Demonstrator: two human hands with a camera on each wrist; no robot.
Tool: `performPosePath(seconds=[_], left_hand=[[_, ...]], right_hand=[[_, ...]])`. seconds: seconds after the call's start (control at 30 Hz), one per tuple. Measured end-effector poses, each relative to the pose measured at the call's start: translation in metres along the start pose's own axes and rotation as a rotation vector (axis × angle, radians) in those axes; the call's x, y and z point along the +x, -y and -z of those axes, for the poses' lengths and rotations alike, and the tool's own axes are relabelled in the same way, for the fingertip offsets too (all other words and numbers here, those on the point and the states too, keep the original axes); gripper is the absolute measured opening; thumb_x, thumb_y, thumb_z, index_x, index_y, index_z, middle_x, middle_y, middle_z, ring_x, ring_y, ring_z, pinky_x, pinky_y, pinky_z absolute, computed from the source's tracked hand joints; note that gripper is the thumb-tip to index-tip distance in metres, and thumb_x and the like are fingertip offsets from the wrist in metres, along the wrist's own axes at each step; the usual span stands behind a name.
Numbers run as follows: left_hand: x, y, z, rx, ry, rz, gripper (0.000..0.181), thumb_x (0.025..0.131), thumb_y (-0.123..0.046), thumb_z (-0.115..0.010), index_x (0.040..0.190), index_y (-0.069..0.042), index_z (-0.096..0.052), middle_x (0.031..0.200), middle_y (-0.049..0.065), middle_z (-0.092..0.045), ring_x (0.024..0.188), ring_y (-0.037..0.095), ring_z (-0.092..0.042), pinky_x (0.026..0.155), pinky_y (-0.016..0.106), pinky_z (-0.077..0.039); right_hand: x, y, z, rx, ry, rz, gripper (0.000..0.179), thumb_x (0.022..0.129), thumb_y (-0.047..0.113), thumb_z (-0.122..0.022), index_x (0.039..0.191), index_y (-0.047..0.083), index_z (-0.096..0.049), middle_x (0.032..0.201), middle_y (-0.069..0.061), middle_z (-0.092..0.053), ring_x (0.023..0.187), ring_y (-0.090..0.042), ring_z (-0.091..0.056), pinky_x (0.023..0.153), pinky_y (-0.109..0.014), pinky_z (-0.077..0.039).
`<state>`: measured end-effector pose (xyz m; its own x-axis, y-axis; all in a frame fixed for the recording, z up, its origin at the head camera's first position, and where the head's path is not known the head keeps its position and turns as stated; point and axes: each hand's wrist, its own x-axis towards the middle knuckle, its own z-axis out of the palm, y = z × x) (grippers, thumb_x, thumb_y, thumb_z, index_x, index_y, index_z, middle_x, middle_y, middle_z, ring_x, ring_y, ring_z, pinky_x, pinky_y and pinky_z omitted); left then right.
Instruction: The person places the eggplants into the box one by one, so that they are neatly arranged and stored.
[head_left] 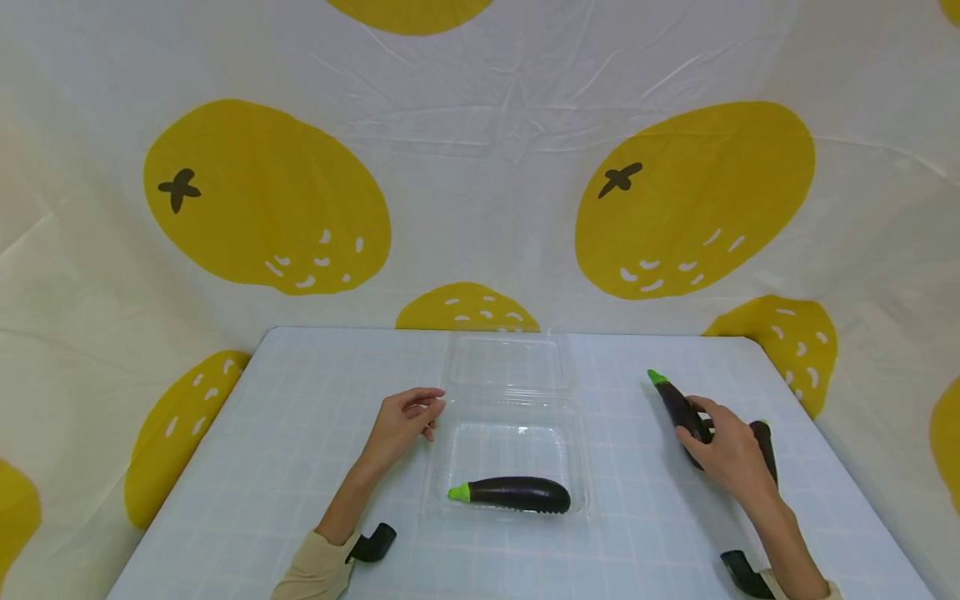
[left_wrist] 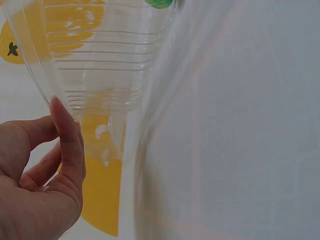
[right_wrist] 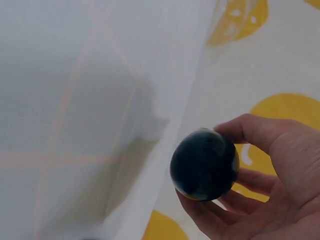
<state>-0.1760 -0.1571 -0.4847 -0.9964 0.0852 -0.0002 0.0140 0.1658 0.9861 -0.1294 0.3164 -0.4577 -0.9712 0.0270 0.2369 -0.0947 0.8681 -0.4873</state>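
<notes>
Currently, the right hand (head_left: 722, 446) pinches an eggplant (head_left: 678, 408) at frame right, long axis slanting upper-left; the left hand (head_left: 401, 423), loosely bent, is nearer the central clamshell (head_left: 487, 450).

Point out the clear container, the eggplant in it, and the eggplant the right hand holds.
Clear container (head_left: 498, 450), head view: bare floor of its base.
Eggplant inside (head_left: 513, 494), head view: middle of its dark body.
Held eggplant (head_left: 677, 408), head view: dark neck.

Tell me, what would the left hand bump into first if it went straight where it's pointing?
Most likely the clear plastic container: the left hand points at its left side, and nothing shows in between. They look very close and might even touch; depth is hard to tell.
</notes>
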Motion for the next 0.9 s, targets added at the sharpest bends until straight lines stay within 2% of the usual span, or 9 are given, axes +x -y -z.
performPosePath(seconds=[0.23, 0.57, 0.9], left_hand=[[-0.001, -0.001, 0.0, -0.001, 0.003, 0.005, 0.03, 0.097, -0.011, -0.073, 0.123, 0.005, -0.069, 0.101, 0.024, -0.067, 0.062, 0.019, -0.061, 0.06, 0.022, -0.056], [-0.002, -0.004, 0.0, -0.005, 0.01, -0.005, 0.031, 0.097, -0.011, -0.072, 0.124, 0.005, -0.069, 0.102, 0.023, -0.068, 0.063, 0.018, -0.061, 0.061, 0.023, -0.056], [-0.002, -0.002, 0.0, -0.01, 0.008, -0.005, 0.031, 0.097, -0.01, -0.072, 0.123, 0.006, -0.068, 0.099, 0.023, -0.067, 0.061, 0.018, -0.06, 0.06, 0.022, -0.055]], right_hand=[[-0.001, 0.012, 0.004, 0.001, 0.01, 0.012, 0.056, 0.089, 0.008, -0.078, 0.137, -0.007, -0.054, 0.127, -0.036, -0.058, 0.096, -0.045, -0.062, 0.082, -0.063, -0.054], [0.0, 0.03, 0.01, -0.012, 0.097, -0.007, 0.061, 0.092, 0.015, -0.077, 0.143, -0.004, -0.05, 0.131, -0.034, -0.055, 0.099, -0.041, -0.057, 0.082, -0.059, -0.054], [0.0, 0.045, 0.013, 0.002, 0.096, 0.037, 0.06, 0.091, 0.013, -0.077, 0.143, -0.003, -0.051, 0.132, -0.032, -0.056, 0.101, -0.039, -0.056, 0.08, -0.054, -0.052]])
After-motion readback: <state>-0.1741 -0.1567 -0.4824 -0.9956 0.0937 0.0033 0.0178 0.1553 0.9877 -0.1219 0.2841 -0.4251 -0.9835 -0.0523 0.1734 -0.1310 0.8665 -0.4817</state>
